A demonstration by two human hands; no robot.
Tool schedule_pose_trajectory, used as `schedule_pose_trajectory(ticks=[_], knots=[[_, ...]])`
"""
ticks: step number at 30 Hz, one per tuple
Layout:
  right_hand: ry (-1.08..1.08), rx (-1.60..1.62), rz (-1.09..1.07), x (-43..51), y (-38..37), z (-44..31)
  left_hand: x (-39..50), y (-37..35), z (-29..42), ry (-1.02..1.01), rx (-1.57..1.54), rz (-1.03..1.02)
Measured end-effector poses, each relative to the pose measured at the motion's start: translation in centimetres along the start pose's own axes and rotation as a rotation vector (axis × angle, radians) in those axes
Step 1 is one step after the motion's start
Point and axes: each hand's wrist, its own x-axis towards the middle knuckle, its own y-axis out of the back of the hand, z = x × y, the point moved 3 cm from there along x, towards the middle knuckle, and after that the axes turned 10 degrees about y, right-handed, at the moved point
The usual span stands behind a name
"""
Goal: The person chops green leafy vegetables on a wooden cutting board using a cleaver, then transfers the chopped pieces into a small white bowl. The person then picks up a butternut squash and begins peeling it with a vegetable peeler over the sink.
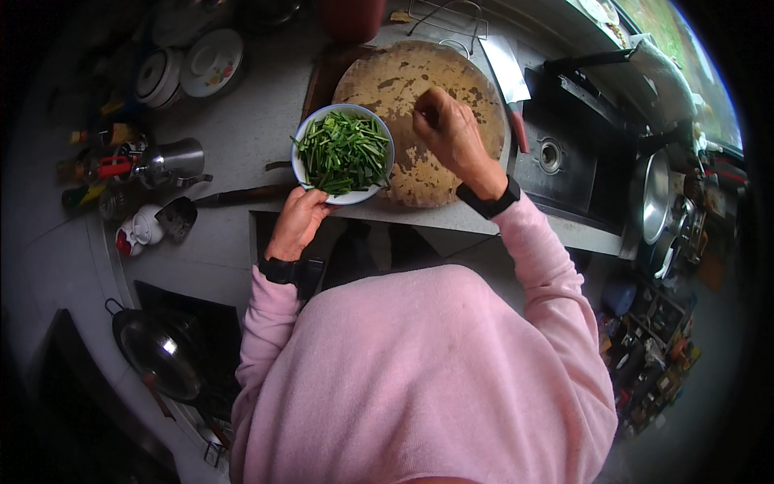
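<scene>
My left hand (297,222) grips the near rim of a white bowl with a blue edge (390,158), its thumb over the rim. Cut green stalks (344,151), perhaps chives, fill the bowl, which overlaps the left side of a round wooden chopping board (417,175). Over the right half of the board is my right hand (450,136), its fingers curled in; whether anything is between them is hidden. A cleaver (507,72) with a red-brown handle lies just right of the board, its handle towards me.
A black sink (556,187) lies to the right. Left of the bowl are a spatula (177,219), a metal jug (175,160), bottles and a floral lidded dish (211,63). A red container (349,18) and a wire rack (450,24) stand at the back. A wok (158,354) sits lower left.
</scene>
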Motion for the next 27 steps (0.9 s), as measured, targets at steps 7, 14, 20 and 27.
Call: schedule_pose_trajectory(ticks=[7, 14, 20, 27], knots=[[0.053, 0.055, -0.098, -0.2, -1.0, -4.5, 0.9, -0.9, -0.3, 0.042, -0.013, -0.005], [-0.296, 0.112, -0.325, -7.0, -2.0, -2.8, 1.6, -2.2, -0.2, 0.001, -0.025, 0.006], [-0.149, 0.239, -0.218, -7.3, -3.9, -6.1, 2.3, -2.8, -0.2, -0.001, -0.017, -0.048], [-0.081, 0.079, -0.257, -6.8, -3.7, -6.8, 2.9, -2.4, -0.5, 0.015, -0.045, -0.047]])
